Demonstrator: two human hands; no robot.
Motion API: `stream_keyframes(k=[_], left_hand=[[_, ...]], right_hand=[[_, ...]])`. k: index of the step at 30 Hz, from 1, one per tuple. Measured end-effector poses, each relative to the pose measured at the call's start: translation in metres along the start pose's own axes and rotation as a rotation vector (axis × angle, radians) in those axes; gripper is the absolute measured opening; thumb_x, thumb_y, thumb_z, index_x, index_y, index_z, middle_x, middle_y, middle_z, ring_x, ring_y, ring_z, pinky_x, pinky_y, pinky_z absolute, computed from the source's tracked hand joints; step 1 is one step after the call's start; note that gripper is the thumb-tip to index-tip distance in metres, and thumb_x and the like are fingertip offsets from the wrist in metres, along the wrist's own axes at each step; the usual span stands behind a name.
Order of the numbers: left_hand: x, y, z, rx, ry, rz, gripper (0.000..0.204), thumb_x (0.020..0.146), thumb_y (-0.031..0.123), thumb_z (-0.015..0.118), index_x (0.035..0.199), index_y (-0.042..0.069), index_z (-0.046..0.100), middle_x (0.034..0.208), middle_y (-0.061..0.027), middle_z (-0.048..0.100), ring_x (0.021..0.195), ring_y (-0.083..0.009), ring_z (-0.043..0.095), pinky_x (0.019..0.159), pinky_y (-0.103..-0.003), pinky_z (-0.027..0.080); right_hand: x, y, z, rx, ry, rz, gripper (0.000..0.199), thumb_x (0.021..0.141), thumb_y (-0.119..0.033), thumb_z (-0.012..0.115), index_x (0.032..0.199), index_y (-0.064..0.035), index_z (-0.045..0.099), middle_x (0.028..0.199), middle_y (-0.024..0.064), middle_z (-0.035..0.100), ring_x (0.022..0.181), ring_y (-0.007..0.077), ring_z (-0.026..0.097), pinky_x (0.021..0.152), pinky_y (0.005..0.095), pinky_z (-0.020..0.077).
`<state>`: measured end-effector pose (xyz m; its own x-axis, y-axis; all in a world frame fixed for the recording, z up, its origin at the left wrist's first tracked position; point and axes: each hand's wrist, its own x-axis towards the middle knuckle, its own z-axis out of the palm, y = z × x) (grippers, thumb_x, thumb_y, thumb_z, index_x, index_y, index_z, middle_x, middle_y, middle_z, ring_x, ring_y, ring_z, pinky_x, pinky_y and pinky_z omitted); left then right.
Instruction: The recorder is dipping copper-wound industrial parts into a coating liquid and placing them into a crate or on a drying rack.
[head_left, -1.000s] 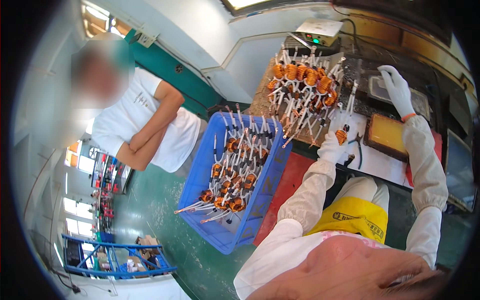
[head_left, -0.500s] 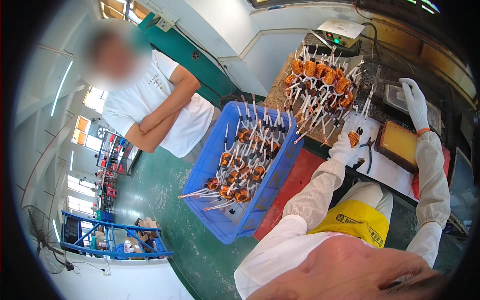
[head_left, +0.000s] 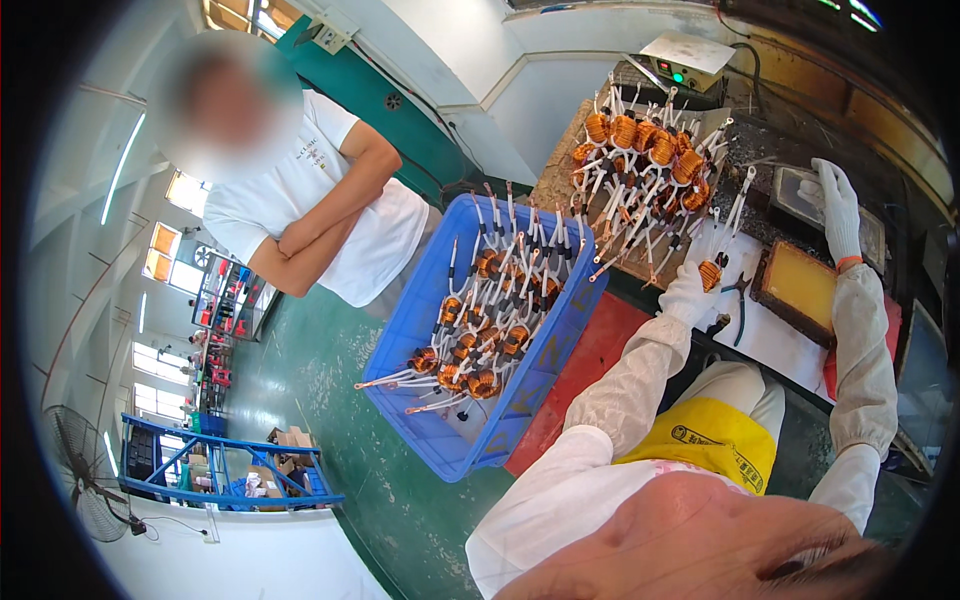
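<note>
My gloved left hand point(head_left: 686, 293) is closed around a copper-wound ring coil point(head_left: 709, 274), held over the white sheet on the bench. The coil's white sleeved leads, with metal lugs at their ends, point up and away from me. My gloved right hand point(head_left: 838, 215) has its fingers stretched out, at the edge of a dark-framed pot with a grey surface point(head_left: 797, 188). Whether its fingertips touch the pot is unclear. Nearer to me sits a dark-rimmed block or tray with a yellow top point(head_left: 798, 287). Pliers with dark handles point(head_left: 740, 305) lie between the coil and the yellow tray.
Several similar coils point(head_left: 655, 150) are heaped on a board at the back. A blue crate point(head_left: 425, 455) full of coils stands to the left. A control box with a green light point(head_left: 688, 66) sits behind. A person with folded arms point(head_left: 325, 215) stands beyond the crate.
My left hand and the coil have shifted very slightly. My right hand stays by the grey-surfaced pot, with only a slight shift. The whole view has moved a little.
</note>
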<state>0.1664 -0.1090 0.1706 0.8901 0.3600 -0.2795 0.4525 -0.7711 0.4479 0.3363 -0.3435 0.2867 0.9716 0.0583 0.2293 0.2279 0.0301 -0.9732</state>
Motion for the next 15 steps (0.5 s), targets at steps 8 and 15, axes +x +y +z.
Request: stream_keyframes(k=[8, 15], left_hand=[[0.010, -0.002, 0.011, -0.001, -0.008, 0.043, 0.072, 0.081, 0.060, 0.066, 0.124, 0.008, 0.042, 0.127, -0.0194, 0.054, 0.109, -0.0417, 0.063, 0.087, -0.054, 0.051], [0.006, 0.005, 0.003, 0.040, 0.006, -0.035, 0.066, 0.082, 0.060, 0.066, 0.117, 0.009, 0.045, 0.117, -0.0160, 0.059, 0.103, -0.0396, 0.066, 0.082, -0.053, 0.052]], right_hand=[[-0.005, 0.010, -0.018, 0.435, 0.162, 0.203, 0.060, 0.104, -0.046, 0.044, 0.128, 0.0086, 0.054, 0.121, 0.0229, 0.063, 0.107, 0.0259, 0.065, 0.092, 0.0365, 0.0562], [-0.001, 0.031, -0.015, 0.532, 0.218, 0.303, 0.048, 0.103, -0.039, 0.049, 0.122, 0.0044, 0.056, 0.110, 0.0224, 0.065, 0.092, 0.0293, 0.068, 0.084, 0.0395, 0.0586]])
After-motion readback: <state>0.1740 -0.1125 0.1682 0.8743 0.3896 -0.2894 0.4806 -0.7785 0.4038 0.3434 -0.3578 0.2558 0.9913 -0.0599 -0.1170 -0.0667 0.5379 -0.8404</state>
